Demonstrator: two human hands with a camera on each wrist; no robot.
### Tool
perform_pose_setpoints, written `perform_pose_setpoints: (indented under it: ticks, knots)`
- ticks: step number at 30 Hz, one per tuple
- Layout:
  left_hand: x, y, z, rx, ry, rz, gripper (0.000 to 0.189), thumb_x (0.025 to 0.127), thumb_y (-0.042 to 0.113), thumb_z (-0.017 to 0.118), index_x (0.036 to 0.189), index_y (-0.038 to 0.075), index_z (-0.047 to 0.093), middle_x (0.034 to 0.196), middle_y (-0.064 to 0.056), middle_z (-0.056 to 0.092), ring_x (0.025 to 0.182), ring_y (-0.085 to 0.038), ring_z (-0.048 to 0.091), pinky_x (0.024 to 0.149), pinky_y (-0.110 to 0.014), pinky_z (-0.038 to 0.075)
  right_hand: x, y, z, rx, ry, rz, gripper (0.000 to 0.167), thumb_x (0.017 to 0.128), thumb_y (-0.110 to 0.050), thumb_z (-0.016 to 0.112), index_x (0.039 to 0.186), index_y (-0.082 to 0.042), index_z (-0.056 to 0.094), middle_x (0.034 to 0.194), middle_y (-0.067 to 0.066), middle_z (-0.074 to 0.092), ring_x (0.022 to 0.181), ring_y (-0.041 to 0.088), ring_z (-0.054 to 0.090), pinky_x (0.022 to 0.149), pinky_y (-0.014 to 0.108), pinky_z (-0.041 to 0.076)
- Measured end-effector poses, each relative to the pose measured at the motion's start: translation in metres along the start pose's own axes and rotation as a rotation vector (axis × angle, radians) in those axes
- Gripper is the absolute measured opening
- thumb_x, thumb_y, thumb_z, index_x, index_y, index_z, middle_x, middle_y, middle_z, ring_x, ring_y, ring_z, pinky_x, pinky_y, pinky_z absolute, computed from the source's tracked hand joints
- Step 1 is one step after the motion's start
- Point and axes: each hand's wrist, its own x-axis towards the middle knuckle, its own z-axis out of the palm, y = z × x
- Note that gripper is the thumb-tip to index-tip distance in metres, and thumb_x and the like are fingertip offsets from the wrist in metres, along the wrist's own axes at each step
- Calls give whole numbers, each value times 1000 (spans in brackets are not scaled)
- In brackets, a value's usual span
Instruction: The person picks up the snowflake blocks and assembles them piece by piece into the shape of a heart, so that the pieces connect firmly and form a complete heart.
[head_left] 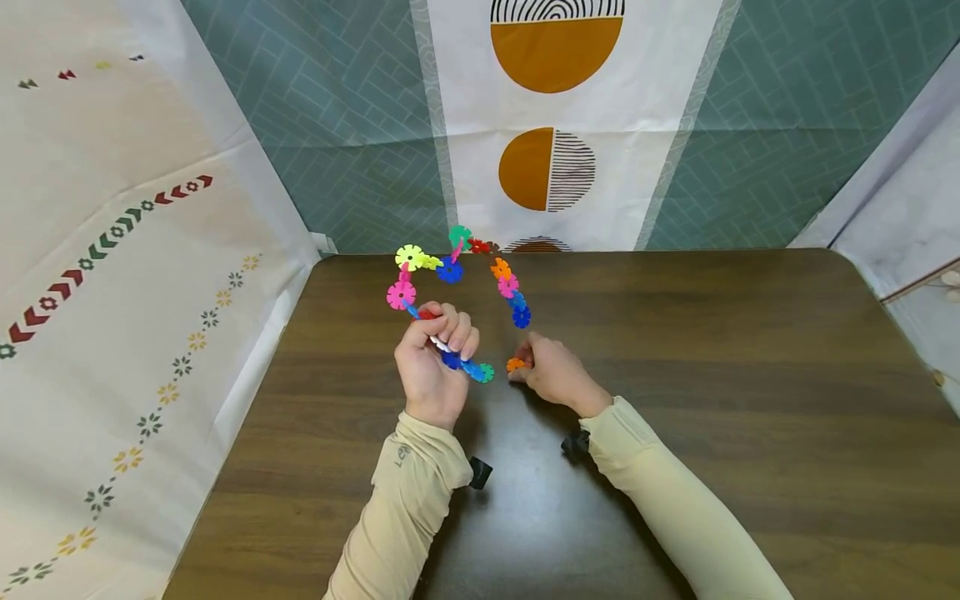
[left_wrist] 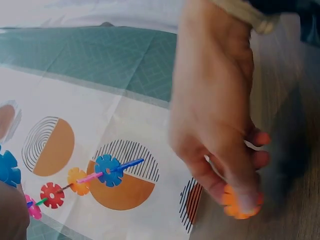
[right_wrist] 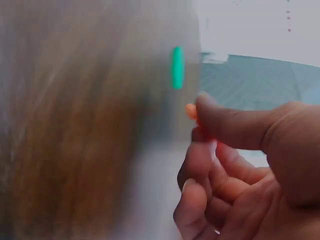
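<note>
My left hand (head_left: 435,367) grips a chain of colourful notched plastic discs, its fingers curled round the near part. From that hand the chain loops away through a pink disc (head_left: 401,294), a yellow disc (head_left: 409,257) and a green disc (head_left: 461,236), then round to a dark blue disc (head_left: 521,317) at its far end. The near end, a green disc (head_left: 486,373), sticks out beside the left palm. Between thumb and fingertips my right hand (head_left: 558,375) pinches a single orange disc (left_wrist: 235,205), a short gap from that green disc.
A brown wooden table (head_left: 712,375) lies under both hands. Behind it hangs a green and white patterned cloth (head_left: 645,67), and a white embroidered cloth (head_left: 150,275) hangs at the left. A small black device (head_left: 481,472) is on the left wrist.
</note>
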Motion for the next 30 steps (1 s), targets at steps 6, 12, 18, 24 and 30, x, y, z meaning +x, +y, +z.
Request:
perform_pose_setpoints:
  ticks: [6,12,18,24,30]
  knots:
    - [0,1,-1,-31,-16,-7,31,93,1,20,83,10,48,63,0,24,50,-15,21,44,-22,23,-28,-14,-14,263,56,-200,19,89,-22,72,102,-9,68,78,2,62,65,20,55,57,30,49]
    - [-1,2,-2,-65,-34,-7,33,92,1,18,83,9,48,62,0,23,48,-14,22,43,-22,22,-65,-37,-31,443,35,-260,12,92,-18,69,103,-15,70,86,0,70,69,20,61,60,29,51]
    - [-2,3,-1,-97,-41,-2,35,92,1,16,83,8,49,62,0,22,48,-14,18,43,-22,20,-85,-54,-31,529,14,-276,12,89,-21,72,100,-17,70,87,-4,72,73,19,65,59,26,49]
    - [-3,2,-1,-110,-42,2,33,92,1,16,83,8,48,62,-1,23,48,-15,18,43,-22,21,-88,-57,-28,564,-2,-288,12,89,-18,72,100,-15,70,88,1,73,76,18,67,61,25,49]
    - [-3,2,-1,-108,-57,4,34,91,1,16,83,8,48,61,0,24,48,-14,20,43,-22,22,-95,-70,-34,555,-9,-257,12,89,-7,69,101,-8,68,88,8,73,78,16,68,65,26,52]
